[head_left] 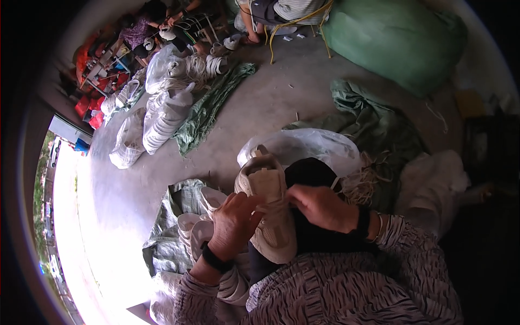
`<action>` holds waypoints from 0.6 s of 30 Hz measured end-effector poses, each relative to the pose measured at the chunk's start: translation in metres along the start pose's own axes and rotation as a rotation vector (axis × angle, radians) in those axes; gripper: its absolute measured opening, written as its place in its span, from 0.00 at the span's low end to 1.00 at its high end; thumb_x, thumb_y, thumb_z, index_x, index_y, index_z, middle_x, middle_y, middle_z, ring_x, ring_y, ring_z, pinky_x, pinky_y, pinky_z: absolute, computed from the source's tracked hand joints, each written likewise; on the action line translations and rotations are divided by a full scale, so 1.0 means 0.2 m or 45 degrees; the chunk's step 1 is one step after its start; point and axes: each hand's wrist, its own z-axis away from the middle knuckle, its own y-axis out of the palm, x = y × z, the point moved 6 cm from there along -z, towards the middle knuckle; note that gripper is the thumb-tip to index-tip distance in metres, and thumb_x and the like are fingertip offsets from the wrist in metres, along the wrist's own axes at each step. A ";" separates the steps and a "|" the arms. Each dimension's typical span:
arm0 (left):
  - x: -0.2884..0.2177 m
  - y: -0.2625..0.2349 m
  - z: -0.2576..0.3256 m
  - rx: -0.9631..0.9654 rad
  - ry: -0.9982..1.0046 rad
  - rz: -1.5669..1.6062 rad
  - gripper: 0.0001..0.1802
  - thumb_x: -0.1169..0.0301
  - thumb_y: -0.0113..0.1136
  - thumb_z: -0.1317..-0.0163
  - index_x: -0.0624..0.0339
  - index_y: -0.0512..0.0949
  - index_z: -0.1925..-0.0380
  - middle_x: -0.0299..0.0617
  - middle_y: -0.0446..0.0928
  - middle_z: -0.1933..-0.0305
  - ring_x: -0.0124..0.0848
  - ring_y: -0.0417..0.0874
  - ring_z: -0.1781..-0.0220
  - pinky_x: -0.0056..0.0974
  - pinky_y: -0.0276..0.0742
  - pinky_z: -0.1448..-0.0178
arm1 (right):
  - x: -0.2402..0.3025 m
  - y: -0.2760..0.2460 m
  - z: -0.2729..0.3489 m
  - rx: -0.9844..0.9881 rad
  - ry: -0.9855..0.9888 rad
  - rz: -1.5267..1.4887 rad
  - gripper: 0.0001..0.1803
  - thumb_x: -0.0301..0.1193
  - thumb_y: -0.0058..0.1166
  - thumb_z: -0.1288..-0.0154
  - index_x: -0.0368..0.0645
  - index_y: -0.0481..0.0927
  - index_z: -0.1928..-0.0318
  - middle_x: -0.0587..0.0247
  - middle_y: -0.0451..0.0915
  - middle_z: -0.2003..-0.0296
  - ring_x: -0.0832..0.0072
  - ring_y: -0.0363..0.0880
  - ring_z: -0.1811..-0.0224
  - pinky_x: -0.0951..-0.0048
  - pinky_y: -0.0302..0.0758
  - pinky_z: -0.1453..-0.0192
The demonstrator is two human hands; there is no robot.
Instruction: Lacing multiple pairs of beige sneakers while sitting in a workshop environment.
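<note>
A beige sneaker (272, 234) rests on my lap with its toe toward me and its opening facing away. My left hand (235, 219) is bent around the sneaker's left side, fingertips on the lacing area. At the opposite side of the lacing, my right hand (320, 207) has its fingers pinched together; what they hold is too small to make out. Pale lacing crosses the shoe between the two hands. Beside my left forearm lie several more light sneakers (201, 235), partly hidden by that arm. A loose bundle of pale laces (362, 187) lies just beyond my right hand.
Clear plastic bagging (319, 149) and dark green sacking (374, 122) lie in front of my knees. Stacked pale shoes (165, 119) stand farther left near a green sheet (208, 111). A big green sack (398, 43) and a yellow-legged chair (271, 46) are at the back. Other people work at far left.
</note>
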 end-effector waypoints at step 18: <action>0.23 0.09 0.07 0.217 -0.791 0.777 0.06 0.73 0.53 0.41 0.64 0.76 0.73 0.39 0.72 0.77 0.29 0.71 0.77 0.33 0.66 0.71 | -0.11 -0.01 -0.01 -0.076 0.213 0.179 0.06 0.25 0.56 0.44 0.40 0.73 0.67 0.54 0.78 0.76 0.55 0.79 0.72 0.62 0.73 0.72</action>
